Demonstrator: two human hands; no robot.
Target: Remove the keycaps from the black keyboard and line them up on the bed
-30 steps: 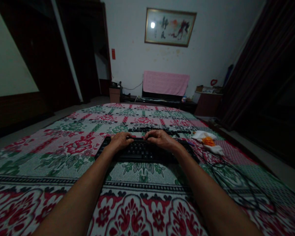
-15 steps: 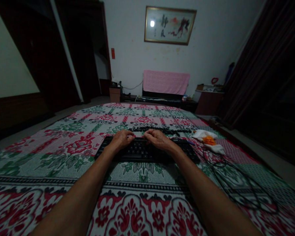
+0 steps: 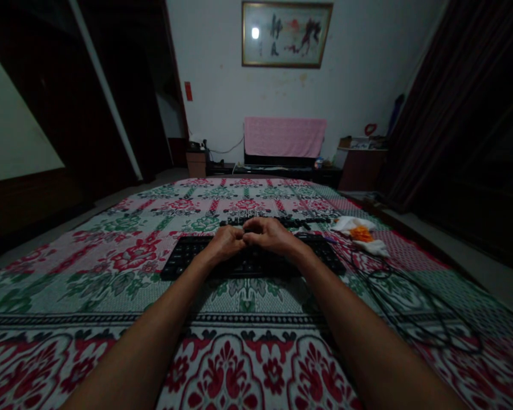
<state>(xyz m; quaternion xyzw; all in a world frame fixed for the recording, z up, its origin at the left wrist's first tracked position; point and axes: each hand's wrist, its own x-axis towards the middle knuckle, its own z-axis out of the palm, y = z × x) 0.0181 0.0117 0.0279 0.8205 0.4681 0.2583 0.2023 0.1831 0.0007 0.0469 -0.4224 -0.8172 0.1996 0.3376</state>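
Note:
A black keyboard [image 3: 183,259] lies on the patterned bedspread, its middle partly covered by my hands and forearms. Above its rear middle, my left hand [image 3: 227,242] has its thumb and fingers pinched together. My right hand [image 3: 270,234] meets it there with bent fingers, the fingertips of both hands touching or nearly so. Whatever small thing is between the fingertips is too dark to make out. Just behind the keyboard, loose black keycaps [image 3: 310,222] lie in an uneven row, partly hidden by my right hand.
Right of the keyboard are a white cloth [image 3: 376,247], an orange fluffy thing [image 3: 361,233] and a looped black cable [image 3: 431,310]. The floral bedspread [image 3: 132,256] spreads all around. Beyond stand a screen under a pink cloth [image 3: 284,136] and a small cabinet [image 3: 361,168].
My left hand has moved right and joined my right hand, closing the gap between them over the keyboard. The whole view has shifted slightly.

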